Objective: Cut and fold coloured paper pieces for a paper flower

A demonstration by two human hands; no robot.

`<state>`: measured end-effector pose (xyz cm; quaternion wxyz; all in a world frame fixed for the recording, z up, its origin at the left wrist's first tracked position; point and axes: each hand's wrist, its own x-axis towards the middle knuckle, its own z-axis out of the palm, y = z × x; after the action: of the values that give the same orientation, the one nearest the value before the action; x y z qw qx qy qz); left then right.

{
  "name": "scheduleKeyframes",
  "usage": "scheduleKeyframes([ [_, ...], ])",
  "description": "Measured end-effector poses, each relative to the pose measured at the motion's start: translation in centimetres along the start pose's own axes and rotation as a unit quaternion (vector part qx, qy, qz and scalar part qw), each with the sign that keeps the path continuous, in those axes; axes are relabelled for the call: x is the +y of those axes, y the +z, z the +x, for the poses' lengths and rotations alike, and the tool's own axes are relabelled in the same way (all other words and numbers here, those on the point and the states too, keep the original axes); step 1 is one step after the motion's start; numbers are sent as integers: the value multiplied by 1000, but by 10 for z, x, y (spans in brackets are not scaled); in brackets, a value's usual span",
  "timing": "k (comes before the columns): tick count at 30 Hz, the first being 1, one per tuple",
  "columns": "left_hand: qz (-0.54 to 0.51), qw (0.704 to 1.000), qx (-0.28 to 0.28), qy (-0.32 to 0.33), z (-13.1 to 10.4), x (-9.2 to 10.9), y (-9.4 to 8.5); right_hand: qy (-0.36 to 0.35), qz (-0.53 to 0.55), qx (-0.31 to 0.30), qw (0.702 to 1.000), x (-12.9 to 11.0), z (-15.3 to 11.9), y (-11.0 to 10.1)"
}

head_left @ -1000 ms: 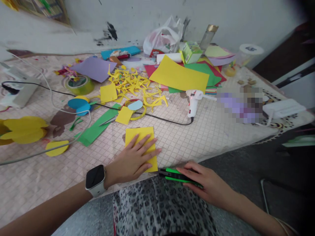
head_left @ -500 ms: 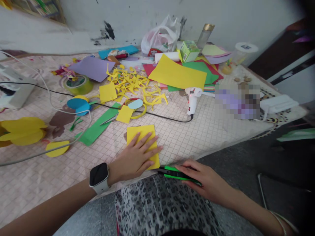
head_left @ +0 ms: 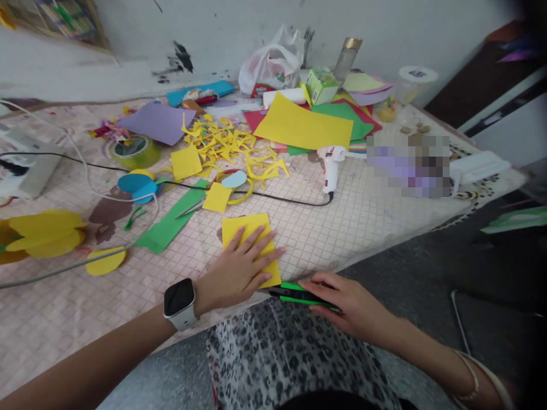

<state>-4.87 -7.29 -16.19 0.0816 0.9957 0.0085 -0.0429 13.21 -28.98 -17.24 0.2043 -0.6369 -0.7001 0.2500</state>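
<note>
Utility knife [head_left: 294,292], gripped between right hand [head_left: 356,307] thumb and fingers, has advanced leftward along yellow paper [head_left: 233,225]'s near edge; its nose apparently engages that edge. Left hand [head_left: 235,267], fingers spread, lies atop yellow paper. Glue gun [head_left: 331,173]: beyond yellow paper, rightward.

a yellow sheet of paper [head_left: 231,228], four-sided and longer than wide, is laid flat on the checked tablecloth [head_left: 311,239] near its front edge, partly covered by the left hand [head_left: 241,263]. a slim tool [head_left: 296,293] with a black middle and bright green sides is held in the right hand [head_left: 352,302], its dark end at the sheet's near edge; whether they touch cannot be told.
</note>
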Motion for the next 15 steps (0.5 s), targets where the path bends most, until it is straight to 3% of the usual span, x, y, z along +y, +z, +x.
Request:
scheduleKeyframes([
  [15,-93,995,-34,-12,5,-5,-6,-8,3,27,1000,-13,10,15],
])
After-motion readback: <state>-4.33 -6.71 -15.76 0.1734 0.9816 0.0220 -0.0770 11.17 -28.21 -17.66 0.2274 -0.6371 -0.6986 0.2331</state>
